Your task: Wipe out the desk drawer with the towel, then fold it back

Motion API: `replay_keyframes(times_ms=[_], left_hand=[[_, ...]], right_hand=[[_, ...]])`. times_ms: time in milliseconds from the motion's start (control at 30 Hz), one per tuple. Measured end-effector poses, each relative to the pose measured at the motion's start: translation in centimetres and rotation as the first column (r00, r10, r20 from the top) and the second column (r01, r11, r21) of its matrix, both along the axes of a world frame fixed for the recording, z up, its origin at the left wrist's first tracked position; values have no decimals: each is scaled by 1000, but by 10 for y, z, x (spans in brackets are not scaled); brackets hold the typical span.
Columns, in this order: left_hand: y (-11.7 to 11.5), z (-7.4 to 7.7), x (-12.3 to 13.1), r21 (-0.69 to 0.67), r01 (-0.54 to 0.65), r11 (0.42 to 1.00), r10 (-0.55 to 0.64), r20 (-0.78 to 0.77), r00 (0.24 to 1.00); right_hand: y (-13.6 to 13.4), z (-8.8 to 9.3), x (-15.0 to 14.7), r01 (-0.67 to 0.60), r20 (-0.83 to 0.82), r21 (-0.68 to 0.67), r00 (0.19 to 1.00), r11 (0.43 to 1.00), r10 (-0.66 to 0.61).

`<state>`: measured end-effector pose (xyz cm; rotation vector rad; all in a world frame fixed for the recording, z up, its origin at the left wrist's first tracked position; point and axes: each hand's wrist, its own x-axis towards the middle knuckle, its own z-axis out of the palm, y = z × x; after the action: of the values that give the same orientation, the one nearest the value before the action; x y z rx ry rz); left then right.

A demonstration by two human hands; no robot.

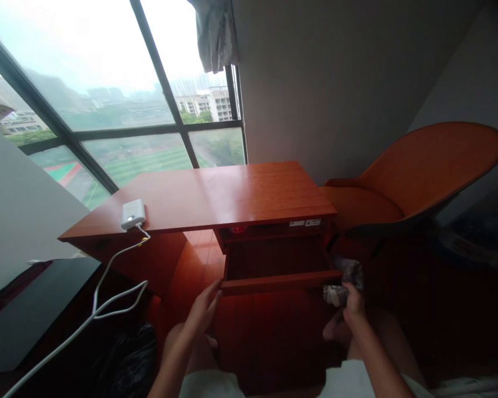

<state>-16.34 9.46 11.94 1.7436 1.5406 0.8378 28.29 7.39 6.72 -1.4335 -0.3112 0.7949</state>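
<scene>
A reddish wooden desk (232,193) stands under the window, with a drawer (280,283) pulled out at its right side. My left hand (204,309) rests with its fingers stretched against the left end of the drawer front. My right hand (352,301) is closed around a crumpled grey and white cloth (343,284) just beyond the drawer's right corner. The inside of the drawer looks dark and I cannot make out anything in it.
A white power adapter (133,214) lies on the desk's left end, its cable (103,298) trailing down to the floor. An orange chair (415,182) stands at the right. A black bag (128,359) sits by my left knee. A dark surface (33,309) lies at the left.
</scene>
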Motion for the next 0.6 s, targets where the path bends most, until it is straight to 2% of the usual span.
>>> replay_keyframes(times_ms=[100, 133, 167, 200, 267, 333, 400, 433, 500, 600], left_hand=[[-1, 1, 0, 7, -10, 1000, 10, 27, 1000], [-2, 2, 0, 4, -16, 1000, 16, 35, 999], [-2, 3, 0, -1, -21, 1000, 21, 45, 999], [-3, 4, 0, -6, -28, 1000, 28, 55, 998], [-5, 6, 1, -21, -43, 999, 45, 75, 996], [-9, 8, 2, -38, -56, 998, 60, 101, 993], [-14, 12, 4, -58, -63, 996, 70, 136, 988], [-17, 14, 5, -70, -67, 995, 77, 153, 985], [-23, 18, 9, -99, -94, 991, 111, 186, 976], [-31, 21, 14, -145, -169, 975, 201, 239, 950]], right_hand=[[-4, 18, 4, -54, 123, -69, 990, 996, 62], [-5, 24, 6, -115, 233, -78, 964, 990, 130], [-6, 30, 7, -186, 376, -96, 903, 978, 208], [-7, 35, 9, -252, 535, -137, 796, 958, 285], [-9, 43, 10, -307, 786, -266, 480, 914, 390], [-13, 49, 6, -261, 883, -368, 201, 892, 423], [-17, 55, -5, -201, 905, -414, 10, 888, 424], [-20, 58, -13, -187, 906, -422, -49, 887, 421], [-24, 65, -35, -195, 898, -440, -116, 876, 425], [-30, 76, -83, -267, 874, -485, -121, 833, 471]])
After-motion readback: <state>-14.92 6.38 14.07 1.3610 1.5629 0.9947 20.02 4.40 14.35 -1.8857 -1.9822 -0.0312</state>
